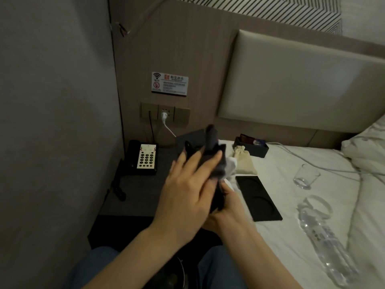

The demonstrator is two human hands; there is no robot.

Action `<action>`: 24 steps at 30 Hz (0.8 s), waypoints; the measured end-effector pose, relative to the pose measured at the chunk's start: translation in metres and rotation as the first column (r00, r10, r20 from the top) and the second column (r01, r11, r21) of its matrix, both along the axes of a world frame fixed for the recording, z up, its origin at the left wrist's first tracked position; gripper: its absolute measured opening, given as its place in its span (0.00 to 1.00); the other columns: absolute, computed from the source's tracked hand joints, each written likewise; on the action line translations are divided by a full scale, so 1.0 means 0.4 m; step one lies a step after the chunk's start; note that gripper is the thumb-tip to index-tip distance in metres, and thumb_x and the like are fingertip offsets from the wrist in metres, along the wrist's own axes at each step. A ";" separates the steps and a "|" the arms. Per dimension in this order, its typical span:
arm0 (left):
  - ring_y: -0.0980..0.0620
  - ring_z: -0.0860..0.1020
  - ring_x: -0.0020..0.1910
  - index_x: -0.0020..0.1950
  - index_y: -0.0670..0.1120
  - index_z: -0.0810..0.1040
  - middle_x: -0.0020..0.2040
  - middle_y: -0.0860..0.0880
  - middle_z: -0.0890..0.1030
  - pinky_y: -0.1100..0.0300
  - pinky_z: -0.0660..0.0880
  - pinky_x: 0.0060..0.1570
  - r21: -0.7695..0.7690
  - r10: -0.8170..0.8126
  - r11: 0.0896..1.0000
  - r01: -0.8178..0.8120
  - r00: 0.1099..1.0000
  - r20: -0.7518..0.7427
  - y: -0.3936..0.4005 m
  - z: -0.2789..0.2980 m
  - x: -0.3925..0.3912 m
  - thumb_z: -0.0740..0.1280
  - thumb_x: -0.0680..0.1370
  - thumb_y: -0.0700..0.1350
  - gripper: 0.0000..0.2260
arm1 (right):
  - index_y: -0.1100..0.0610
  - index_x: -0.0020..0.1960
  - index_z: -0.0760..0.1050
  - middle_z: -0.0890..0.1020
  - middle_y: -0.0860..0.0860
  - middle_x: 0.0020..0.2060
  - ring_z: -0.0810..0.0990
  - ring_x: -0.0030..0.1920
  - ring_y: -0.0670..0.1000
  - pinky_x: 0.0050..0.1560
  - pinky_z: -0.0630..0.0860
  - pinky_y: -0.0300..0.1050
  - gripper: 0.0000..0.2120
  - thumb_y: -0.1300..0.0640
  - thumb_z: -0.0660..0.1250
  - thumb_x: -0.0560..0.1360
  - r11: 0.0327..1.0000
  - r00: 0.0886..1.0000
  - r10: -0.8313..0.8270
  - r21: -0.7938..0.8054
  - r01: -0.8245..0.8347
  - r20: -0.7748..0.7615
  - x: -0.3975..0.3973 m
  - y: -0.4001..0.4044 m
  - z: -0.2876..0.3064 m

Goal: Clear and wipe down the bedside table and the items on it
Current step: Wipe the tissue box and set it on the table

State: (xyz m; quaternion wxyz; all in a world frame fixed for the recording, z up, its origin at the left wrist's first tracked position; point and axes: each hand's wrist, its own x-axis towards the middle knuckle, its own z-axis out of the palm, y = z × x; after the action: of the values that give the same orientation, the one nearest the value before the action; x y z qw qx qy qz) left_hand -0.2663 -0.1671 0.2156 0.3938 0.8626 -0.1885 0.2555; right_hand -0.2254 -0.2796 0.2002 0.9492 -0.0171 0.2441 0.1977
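Above the bedside table (135, 197), both hands' grips clench a dark object (210, 142) with white cloth (231, 165).

The desk (133, 197) has a dark, matt top with a fine woven-looking grain. On it the telephone (143, 157) is black plastic with a pale glossy keypad face. On the bed, the white sheet (281, 236) is soft, creased cloth; the drawstring pouch (242, 161) is coarse beige fabric; the coaster tray (258, 198) is matt black. The tumbler (306, 176) is clear glass and the water bottle (327, 240) clear, shiny plastic. The headboard panel (302, 84) looks like smooth padded leatherette, set on wood-grain wall panelling (187, 49).
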 end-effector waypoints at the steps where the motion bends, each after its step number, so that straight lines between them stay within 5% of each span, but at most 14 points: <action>1: 0.54 0.47 0.78 0.74 0.65 0.59 0.76 0.65 0.55 0.39 0.57 0.73 0.019 0.014 1.000 -0.014 1.000 0.008 -0.010 -0.012 -0.011 0.54 0.79 0.57 0.22 | 0.60 0.48 0.78 0.86 0.56 0.33 0.85 0.33 0.53 0.31 0.81 0.45 0.13 0.55 0.57 0.82 1.000 1.000 -0.002 -0.026 0.003 0.028 -0.002 0.002 0.004; 4: 0.54 0.46 0.78 0.73 0.71 0.54 0.76 0.68 0.43 0.42 0.60 0.72 -0.166 0.065 0.984 -0.072 0.997 -0.046 -0.023 -0.040 -0.021 0.61 0.71 0.66 0.32 | 0.63 0.47 0.80 0.85 0.63 0.37 0.85 0.32 0.63 0.26 0.80 0.54 0.16 0.50 0.64 0.78 0.933 0.993 0.029 -0.360 0.016 0.119 -0.029 0.019 0.006; 7: 0.78 0.59 0.65 0.69 0.73 0.57 0.73 0.67 0.54 0.76 0.70 0.55 -0.520 0.063 0.845 -0.125 0.989 -0.134 -0.012 -0.032 -0.002 0.71 0.65 0.64 0.37 | 0.60 0.54 0.81 0.85 0.63 0.46 0.84 0.45 0.64 0.37 0.82 0.58 0.17 0.48 0.71 0.72 0.906 0.999 0.026 -0.423 -0.004 0.045 -0.033 0.039 0.015; 9: 0.83 0.61 0.58 0.69 0.70 0.60 0.67 0.65 0.61 0.83 0.67 0.43 -0.585 0.095 0.794 -0.166 0.984 -0.150 -0.011 -0.040 0.017 0.75 0.66 0.57 0.37 | 0.58 0.57 0.81 0.85 0.61 0.49 0.83 0.49 0.63 0.39 0.81 0.59 0.18 0.49 0.73 0.72 0.890 1.000 0.020 -0.455 -0.009 0.018 -0.026 0.044 0.014; 13: 0.80 0.65 0.58 0.67 0.70 0.65 0.65 0.64 0.66 0.75 0.68 0.51 -0.673 0.157 0.712 -0.203 0.979 -0.130 -0.008 -0.053 0.037 0.75 0.68 0.45 0.35 | 0.55 0.61 0.77 0.83 0.62 0.52 0.82 0.51 0.65 0.47 0.80 0.66 0.21 0.52 0.75 0.70 0.864 0.999 0.031 -0.504 -0.014 0.027 -0.019 0.037 0.005; 17: 0.64 0.73 0.63 0.65 0.72 0.68 0.66 0.62 0.71 0.56 0.75 0.59 -0.800 0.101 0.559 -0.219 0.975 -0.197 0.051 -0.026 0.061 0.74 0.65 0.49 0.33 | 0.53 0.64 0.72 0.79 0.64 0.57 0.78 0.56 0.69 0.50 0.71 0.76 0.34 0.48 0.77 0.60 0.771 0.982 0.169 -0.631 -0.081 0.081 -0.027 -0.002 -0.008; 21: 0.53 0.80 0.56 0.66 0.64 0.73 0.62 0.54 0.77 0.54 0.79 0.55 -0.852 0.043 0.446 -0.275 0.957 -0.286 0.148 0.020 0.106 0.74 0.62 0.48 0.33 | 0.42 0.77 0.53 0.64 0.59 0.74 0.65 0.70 0.65 0.65 0.59 0.74 0.60 0.38 0.78 0.51 0.489 0.980 0.169 -0.872 0.011 0.107 -0.005 -0.094 -0.012; 24: 0.52 0.83 0.47 0.66 0.57 0.76 0.57 0.50 0.82 0.64 0.79 0.36 -0.820 -0.028 0.496 -0.287 0.938 -0.345 0.196 0.058 0.127 0.72 0.66 0.44 0.29 | 0.39 0.78 0.45 0.56 0.51 0.78 0.59 0.75 0.59 0.73 0.57 0.65 0.65 0.32 0.76 0.49 0.116 0.905 0.353 -0.971 0.208 0.236 0.031 -0.145 0.030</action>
State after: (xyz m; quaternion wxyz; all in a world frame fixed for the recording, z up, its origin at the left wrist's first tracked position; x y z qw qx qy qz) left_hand -0.2156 -0.0887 0.2388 0.7733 0.5929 0.0945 0.2037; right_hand -0.2132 -0.3376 0.2123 0.7103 -0.6957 0.1043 0.0239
